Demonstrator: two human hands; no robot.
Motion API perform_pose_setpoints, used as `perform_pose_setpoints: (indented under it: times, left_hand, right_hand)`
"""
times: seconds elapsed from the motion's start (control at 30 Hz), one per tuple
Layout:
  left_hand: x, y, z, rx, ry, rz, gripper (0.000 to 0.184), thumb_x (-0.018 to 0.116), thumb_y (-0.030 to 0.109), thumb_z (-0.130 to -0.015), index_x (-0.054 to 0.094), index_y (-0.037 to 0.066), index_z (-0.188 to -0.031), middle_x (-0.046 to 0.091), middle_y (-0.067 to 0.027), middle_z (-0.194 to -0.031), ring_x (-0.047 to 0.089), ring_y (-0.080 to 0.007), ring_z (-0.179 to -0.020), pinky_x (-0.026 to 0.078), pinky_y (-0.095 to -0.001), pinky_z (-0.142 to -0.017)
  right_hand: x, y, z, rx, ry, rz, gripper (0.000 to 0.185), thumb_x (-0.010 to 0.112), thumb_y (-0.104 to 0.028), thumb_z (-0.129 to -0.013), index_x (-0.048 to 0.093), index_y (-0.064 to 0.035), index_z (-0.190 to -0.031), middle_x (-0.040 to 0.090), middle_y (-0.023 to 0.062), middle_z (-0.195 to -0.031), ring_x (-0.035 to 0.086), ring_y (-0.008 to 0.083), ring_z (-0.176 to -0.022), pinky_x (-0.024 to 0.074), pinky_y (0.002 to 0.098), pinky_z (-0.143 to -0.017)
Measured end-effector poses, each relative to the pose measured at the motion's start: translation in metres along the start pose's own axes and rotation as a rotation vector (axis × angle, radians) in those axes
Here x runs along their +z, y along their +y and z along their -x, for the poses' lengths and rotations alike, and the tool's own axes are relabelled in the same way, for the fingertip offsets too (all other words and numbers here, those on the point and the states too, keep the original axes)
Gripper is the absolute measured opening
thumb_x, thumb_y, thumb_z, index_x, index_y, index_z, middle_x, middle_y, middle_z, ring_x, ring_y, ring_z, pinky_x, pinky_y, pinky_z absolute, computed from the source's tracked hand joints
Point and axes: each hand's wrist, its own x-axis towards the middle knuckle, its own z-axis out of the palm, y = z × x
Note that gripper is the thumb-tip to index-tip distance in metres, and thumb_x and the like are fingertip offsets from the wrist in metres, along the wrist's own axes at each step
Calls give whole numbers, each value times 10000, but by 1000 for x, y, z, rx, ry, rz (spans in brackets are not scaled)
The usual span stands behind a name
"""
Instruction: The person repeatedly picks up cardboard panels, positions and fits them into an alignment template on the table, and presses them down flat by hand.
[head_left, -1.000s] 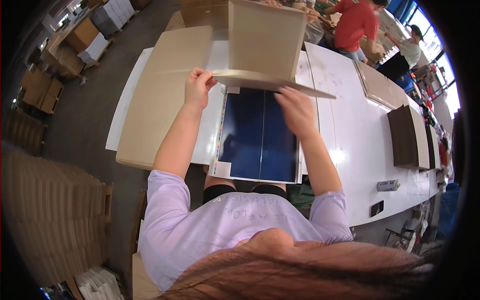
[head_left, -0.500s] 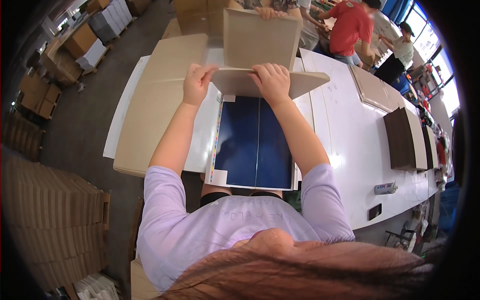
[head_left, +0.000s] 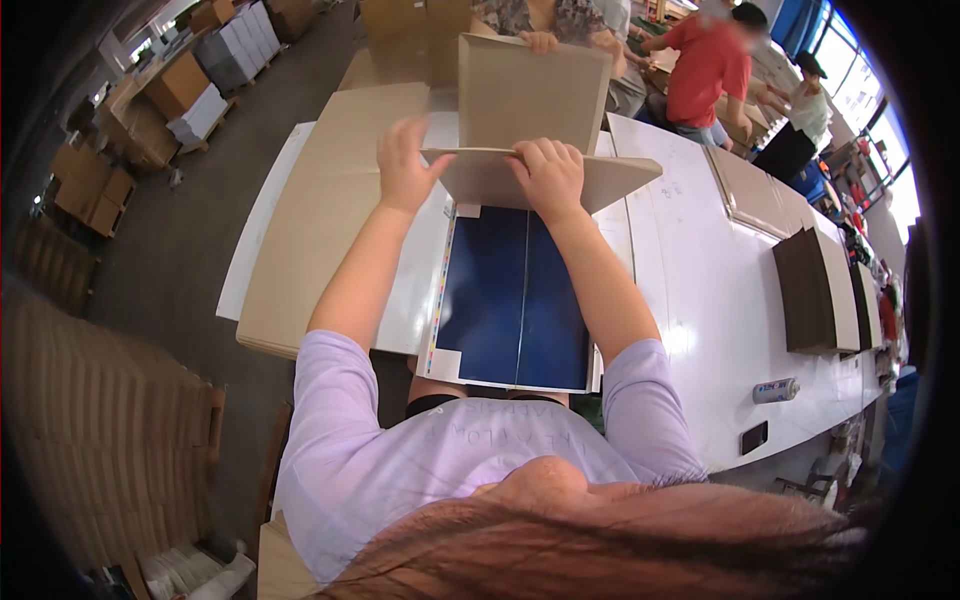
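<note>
A stiff greyish-brown cardboard panel (head_left: 618, 182) stands on edge, tilted, over the far part of a glossy dark blue sheet (head_left: 485, 300). My right hand (head_left: 553, 182) is closed on the panel's top edge, thumb on the near face. At the panel's left end is my left hand (head_left: 405, 170), open, its fingers spread and slightly blurred; the thumb is close to the edge, and whether it touches I cannot tell. White margins, a coloured strip along the left side and a pale lengthwise line mark the blue sheet.
Across the table (head_left: 690, 300), a person's hands hold another upright panel (head_left: 535, 100). Large cardboard sheets (head_left: 320, 220) lie at left. A spray can (head_left: 776, 390), a phone (head_left: 754, 437) and a stack of dark-edged boards (head_left: 808, 290) are at right. Other people work behind.
My left hand has let go of the panel's top edge and spread its fingers. My right hand keeps its grip. The whole view has shifted slightly.
</note>
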Motion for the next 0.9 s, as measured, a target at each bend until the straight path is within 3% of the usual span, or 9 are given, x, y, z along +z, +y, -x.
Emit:
perform_pose_setpoints:
  times: [0.07, 0.17, 0.27, 0.37, 0.6, 0.7, 0.77, 0.87, 0.9]
  left_hand:
    - [-4, 27, -19, 282, -120, -35, 181, 760, 177, -720, 665, 108, -858, 590, -50, -774, 590, -233, -733, 453, -390, -694]
    - [17, 11, -8, 149, -360, 106, 134, 745, 233, -723, 663, 160, -799, 586, 7, -772, 564, -191, -795, 408, -371, -720]
    - [11, 4, -10, 130, -493, -77, 130, 726, 284, -736, 665, 171, -748, 567, 46, -694, 561, -169, -821, 381, -358, -719]
    - [1, 2, -14, 204, -501, -207, 166, 704, 334, -745, 673, 173, -723, 598, 62, -728, 566, -169, -834, 364, -374, -747]
    - [-23, -42, -6, 51, -725, -75, 168, 672, 346, -803, 720, 186, -790, 664, 36, -822, 564, -193, -964, 350, -426, -886]
    - [-24, -33, -24, -44, -894, -129, 167, 659, 337, -824, 723, 183, -837, 669, 19, -890, 540, -207, -1057, 346, -447, -921]
    - [-27, -21, -33, -60, -1028, -262, 193, 656, 332, -827, 715, 173, -920, 666, 9, -951, 520, -216, -1111, 358, -450, -925]
    - [-1, 10, -15, 371, -480, -549, 291, 667, 305, -813, 661, 148, -1058, 644, -18, -1019, 492, -222, -1151, 382, -423, -929]
    - [7, 42, -21, 362, -525, -318, 313, 670, 275, -804, 636, 139, -1084, 637, -21, -1014, 515, -226, -1103, 397, -417, -910]
  right_hand:
    - [1, 1, 1, 15, -21, -3, 138, 699, -274, -755, 634, -173, -823, 589, -37, -760, 578, 170, -756, 411, 334, -715]
    - [-3, 2, 0, -1, -34, -13, 139, 691, -276, -767, 634, -172, -840, 590, -35, -771, 578, 174, -773, 408, 340, -721]
    - [-5, 5, 0, -43, -22, -21, 137, 696, -263, -756, 623, -180, -838, 570, -42, -762, 566, 161, -755, 410, 324, -710]
    - [-7, 7, -1, -67, -34, -25, 131, 692, -248, -760, 614, -180, -839, 565, -43, -766, 564, 157, -755, 420, 314, -710]
    - [-37, 48, 19, -204, -37, 29, 242, 660, -183, -810, 633, -180, -1050, 636, -31, -915, 612, 158, -897, 447, 322, -834]
    - [-63, 79, 34, -256, 85, 145, 302, 616, -140, -762, 644, -175, -1060, 625, -25, -907, 615, 163, -899, 463, 306, -824]
    - [-69, 80, 30, -193, 15, 106, 216, 649, -188, -769, 648, -178, -985, 643, -37, -886, 622, 160, -869, 462, 317, -784]
    - [-64, 78, 23, -36, -134, 60, 144, 670, -266, -793, 646, -171, -898, 672, -26, -865, 638, 173, -833, 459, 327, -729]
    - [-64, 81, 20, -25, -185, 47, 140, 662, -270, -802, 648, -169, -898, 673, -19, -864, 640, 181, -834, 465, 334, -728]
